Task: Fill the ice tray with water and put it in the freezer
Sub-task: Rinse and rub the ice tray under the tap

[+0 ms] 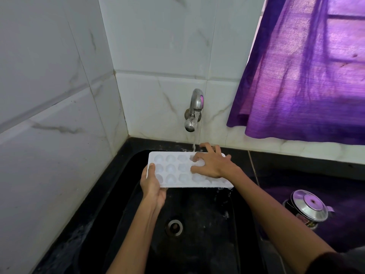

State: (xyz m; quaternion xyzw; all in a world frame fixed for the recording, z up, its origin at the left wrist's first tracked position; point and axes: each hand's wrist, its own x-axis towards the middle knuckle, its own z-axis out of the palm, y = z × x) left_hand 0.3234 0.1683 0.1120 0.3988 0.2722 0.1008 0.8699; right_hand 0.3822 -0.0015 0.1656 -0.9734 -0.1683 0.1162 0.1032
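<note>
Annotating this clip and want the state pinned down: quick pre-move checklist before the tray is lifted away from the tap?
1. Water running from the metal wall tap: ok, the stream lands on the far edge of the white plastic ice tray.
2. Left hand gripping the tray's left end: ok.
3. Right hand securing the tray: not ok, it lies spread flat on top.
4. Tray level: not ok, water drips off its near right corner.
5. All cells full: cannot tell.
6. Tray over the black sink: ok.
</note>
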